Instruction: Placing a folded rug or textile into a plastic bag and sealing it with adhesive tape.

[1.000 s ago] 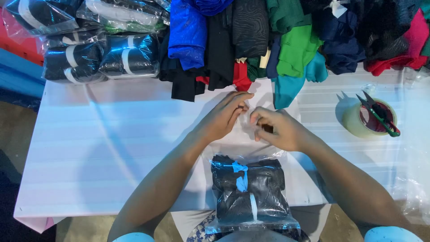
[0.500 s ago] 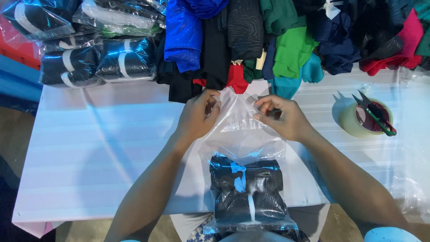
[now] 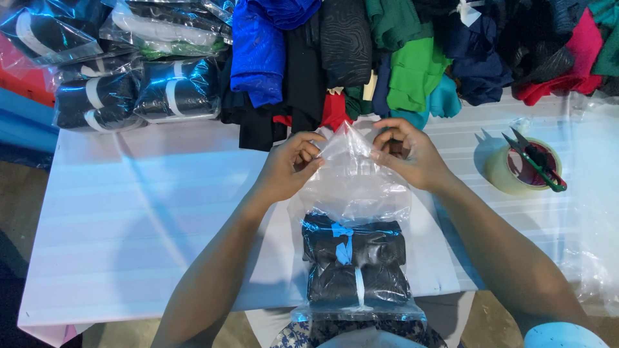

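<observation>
Far left, back edge of white table [image 3: 129, 212]: stack of bagged dark bundles [image 3: 122, 90] in shiny clear plastic, well apart from the hands. Next to them, heap of loose garments [image 3: 361, 51] along the back – blue, black, green, red, teal – hanging over the table edge just beyond the fingers.

Centre: clear plastic bag [image 3: 351, 187] lies lengthwise toward the person, its near end over the table's front edge. Dark folded cloth bundle [image 3: 354, 267] with a light blue tie sits inside, at the near end. Left hand [image 3: 290, 167] pinches the bag's open top on its left side, fingers closed on the film. Right hand [image 3: 409, 154] pinches the right side likewise. Bag mouth lifted to a peak between them, close to the garment heap.

Right: tape roll [image 3: 509, 173] lying flat, green-handled snips [image 3: 535, 164] resting across it, clear of the right hand. More crumpled clear plastic [image 3: 593, 212] at the far right edge
</observation>
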